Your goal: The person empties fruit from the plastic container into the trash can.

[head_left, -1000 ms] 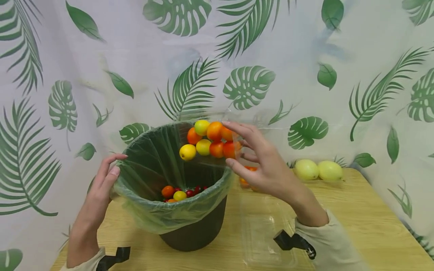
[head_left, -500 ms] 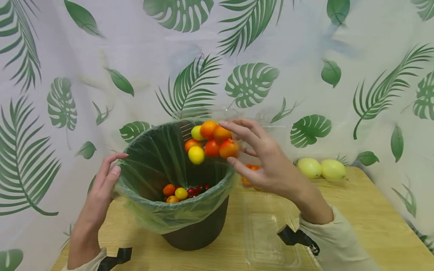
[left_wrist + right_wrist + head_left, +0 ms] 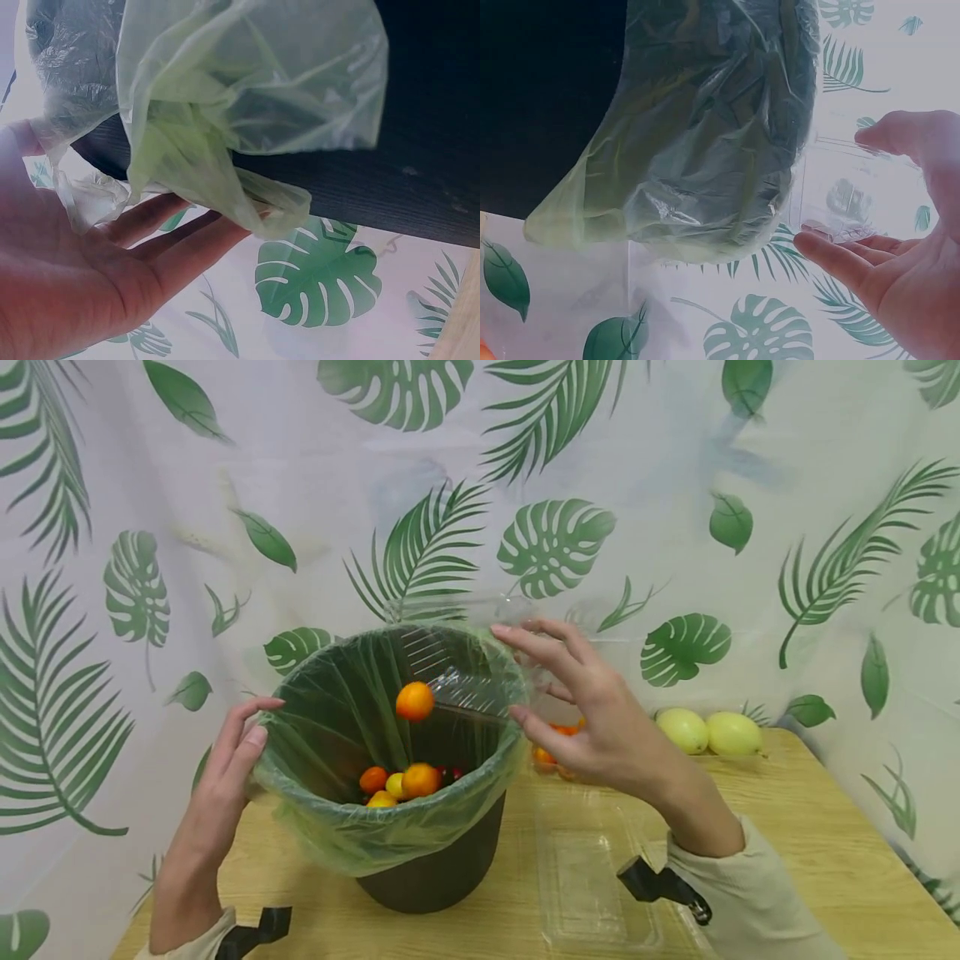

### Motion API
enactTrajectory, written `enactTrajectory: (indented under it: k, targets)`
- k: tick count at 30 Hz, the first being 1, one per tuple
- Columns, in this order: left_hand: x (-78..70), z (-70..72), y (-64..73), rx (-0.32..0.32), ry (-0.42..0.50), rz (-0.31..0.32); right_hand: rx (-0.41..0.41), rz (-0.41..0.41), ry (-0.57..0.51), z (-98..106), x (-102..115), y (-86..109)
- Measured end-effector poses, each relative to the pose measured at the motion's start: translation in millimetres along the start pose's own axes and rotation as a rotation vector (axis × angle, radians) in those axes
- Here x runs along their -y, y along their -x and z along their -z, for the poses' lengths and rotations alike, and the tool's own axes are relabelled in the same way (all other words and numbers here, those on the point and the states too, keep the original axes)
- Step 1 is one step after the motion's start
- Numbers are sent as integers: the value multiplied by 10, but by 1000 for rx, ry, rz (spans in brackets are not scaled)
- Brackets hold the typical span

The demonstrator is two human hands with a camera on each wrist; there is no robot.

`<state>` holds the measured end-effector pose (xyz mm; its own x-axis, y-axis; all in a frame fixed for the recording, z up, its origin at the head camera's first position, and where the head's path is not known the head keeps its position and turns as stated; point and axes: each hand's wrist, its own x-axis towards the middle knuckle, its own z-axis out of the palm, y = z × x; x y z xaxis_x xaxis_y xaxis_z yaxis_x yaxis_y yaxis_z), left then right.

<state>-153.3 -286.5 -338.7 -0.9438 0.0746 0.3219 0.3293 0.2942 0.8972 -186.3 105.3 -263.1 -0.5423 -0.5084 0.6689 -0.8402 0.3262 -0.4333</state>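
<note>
In the head view, my right hand [image 3: 592, 702] grips a clear plastic box [image 3: 472, 689] tipped over the mouth of a dark bin [image 3: 427, 877]. One orange round fruit [image 3: 415, 702] is in mid-air just off the box's lower edge. Inside the bin's pale green bag [image 3: 360, 839] lie several small fruits [image 3: 396, 787], orange, yellow and dark red. My left hand [image 3: 217, 785] touches the left rim, index fingertip over the edge and thumb outside. The left wrist view has its fingers [image 3: 199, 247] nearly straight against the folded-over bag.
A clear plastic tray [image 3: 592, 885] lies on the wooden table [image 3: 787, 860] right of the bin. Behind my right hand sit more orange fruits [image 3: 547, 758]. Two pale yellow-green fruits [image 3: 682, 731] stand at the back right, before a leaf-patterned sheet [image 3: 675, 527].
The box in my right hand has tipped further, and its orange, red and yellow fruits have rolled out into the bin. My left hand stays at the rim.
</note>
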Motion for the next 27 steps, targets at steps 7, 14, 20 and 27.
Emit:
enactTrajectory:
  k: [7,14,20,27]
  targets:
    - [6,5,-5,-3,-11,8,-36,25,16,26,19,11]
    - [29,37,-10,-9,-20,-17,-67,-8,-76,54,57,62]
    - [36,31,-15,-22,2,-31,-95,-90,-255,80,8,134]
    - [32,12,-38,-22,0,-45,-273,-141,-569,380,-35,457]
